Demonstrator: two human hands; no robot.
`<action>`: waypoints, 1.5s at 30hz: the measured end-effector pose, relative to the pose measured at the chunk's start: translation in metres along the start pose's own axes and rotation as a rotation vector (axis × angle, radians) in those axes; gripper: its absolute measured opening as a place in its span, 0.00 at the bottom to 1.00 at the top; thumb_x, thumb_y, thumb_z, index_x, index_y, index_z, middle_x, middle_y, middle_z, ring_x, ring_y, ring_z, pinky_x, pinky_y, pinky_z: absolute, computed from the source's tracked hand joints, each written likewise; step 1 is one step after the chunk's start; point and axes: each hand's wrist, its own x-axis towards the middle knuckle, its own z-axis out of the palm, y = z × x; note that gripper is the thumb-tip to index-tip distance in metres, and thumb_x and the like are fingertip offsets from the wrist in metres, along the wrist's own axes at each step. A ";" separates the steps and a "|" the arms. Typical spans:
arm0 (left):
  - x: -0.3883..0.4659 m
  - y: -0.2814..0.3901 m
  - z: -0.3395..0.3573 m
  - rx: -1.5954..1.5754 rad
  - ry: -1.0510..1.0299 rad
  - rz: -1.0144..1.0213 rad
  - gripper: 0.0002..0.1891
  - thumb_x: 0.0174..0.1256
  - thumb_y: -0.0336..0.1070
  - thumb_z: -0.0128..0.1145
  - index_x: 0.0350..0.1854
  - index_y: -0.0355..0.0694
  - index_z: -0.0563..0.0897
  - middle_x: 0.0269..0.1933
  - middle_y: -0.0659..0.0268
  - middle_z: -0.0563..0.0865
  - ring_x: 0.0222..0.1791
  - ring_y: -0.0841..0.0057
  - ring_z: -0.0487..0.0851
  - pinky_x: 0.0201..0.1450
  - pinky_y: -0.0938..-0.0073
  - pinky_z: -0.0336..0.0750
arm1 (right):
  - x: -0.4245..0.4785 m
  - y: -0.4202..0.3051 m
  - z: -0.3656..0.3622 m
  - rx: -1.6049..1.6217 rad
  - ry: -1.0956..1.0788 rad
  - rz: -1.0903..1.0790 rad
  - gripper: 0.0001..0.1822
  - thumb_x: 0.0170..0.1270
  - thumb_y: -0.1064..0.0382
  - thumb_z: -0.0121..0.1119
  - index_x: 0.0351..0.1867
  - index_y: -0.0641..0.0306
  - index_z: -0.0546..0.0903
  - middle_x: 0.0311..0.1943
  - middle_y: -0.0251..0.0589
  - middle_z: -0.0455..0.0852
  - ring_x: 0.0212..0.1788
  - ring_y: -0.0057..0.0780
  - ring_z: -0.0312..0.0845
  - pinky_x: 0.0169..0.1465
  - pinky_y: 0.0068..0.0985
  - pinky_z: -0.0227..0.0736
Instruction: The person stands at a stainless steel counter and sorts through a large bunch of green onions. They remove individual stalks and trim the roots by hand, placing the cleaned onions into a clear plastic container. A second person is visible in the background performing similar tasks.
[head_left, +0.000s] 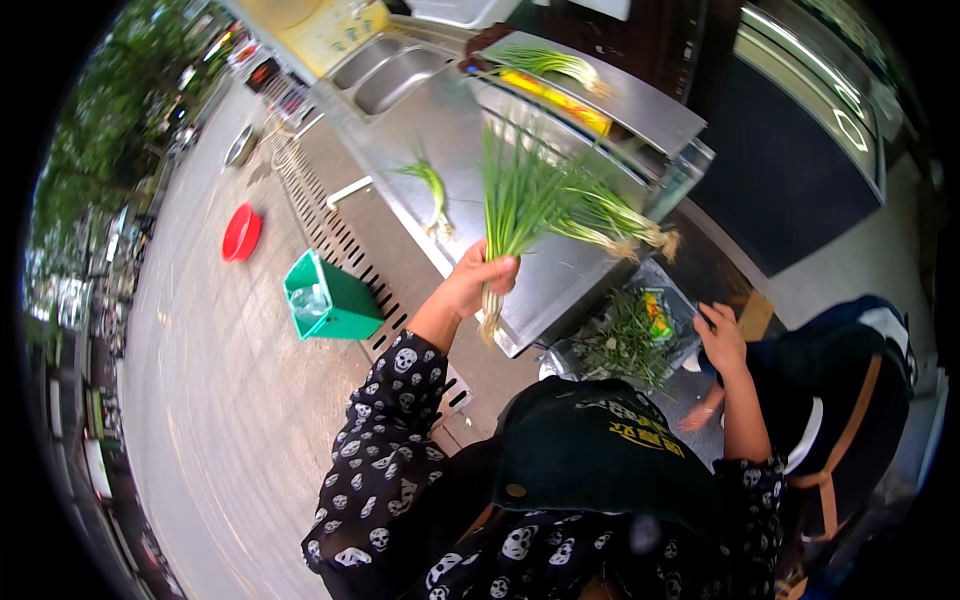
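My left hand (484, 279) grips a bunch of green onions (510, 202) near its white ends, leaves fanned upward over the steel counter (465, 180). In my right hand (721, 334), at the right above the bin of trimmings, is a thin object, perhaps a knife; its blade cannot be made out clearly. More green onions (600, 217) lie on the counter's right part, roots towards its edge. A small bunch (435, 196) lies apart near the left edge. Another bunch (562, 66) rests on the raised steel shelf (645, 112).
A bin of green trimmings (626, 337) stands below the counter's near right corner. Left on the ground are a green bin (345, 300) and a red basin (241, 232). A double sink (397, 75) is at the counter's far end. A co-worker (840, 405) bends at my right.
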 end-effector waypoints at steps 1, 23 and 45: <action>0.000 0.008 -0.006 0.043 0.067 0.070 0.09 0.60 0.39 0.58 0.32 0.43 0.72 0.18 0.76 0.67 0.15 0.89 0.62 0.17 0.86 0.56 | -0.003 -0.005 -0.003 0.000 0.027 -0.016 0.16 0.54 0.55 0.60 0.43 0.57 0.82 0.49 0.42 0.76 0.49 0.40 0.75 0.49 0.29 0.70; 0.102 -0.008 -0.224 1.019 1.082 0.028 0.41 0.46 0.50 0.64 0.59 0.27 0.66 0.59 0.42 0.68 0.60 0.54 0.67 0.61 0.66 0.63 | 0.030 -0.094 0.036 -0.094 0.023 -0.212 0.10 0.49 0.64 0.61 0.36 0.57 0.81 0.39 0.37 0.79 0.45 0.39 0.74 0.48 0.34 0.68; 0.026 -0.128 0.001 -0.444 0.349 -0.431 0.22 0.63 0.38 0.51 0.58 0.37 0.66 0.57 0.58 0.73 0.57 0.70 0.72 0.57 0.71 0.67 | 0.044 -0.140 0.079 0.820 -0.761 0.082 0.11 0.49 0.68 0.64 0.36 0.67 0.79 0.27 0.33 0.81 0.30 0.17 0.75 0.36 0.16 0.71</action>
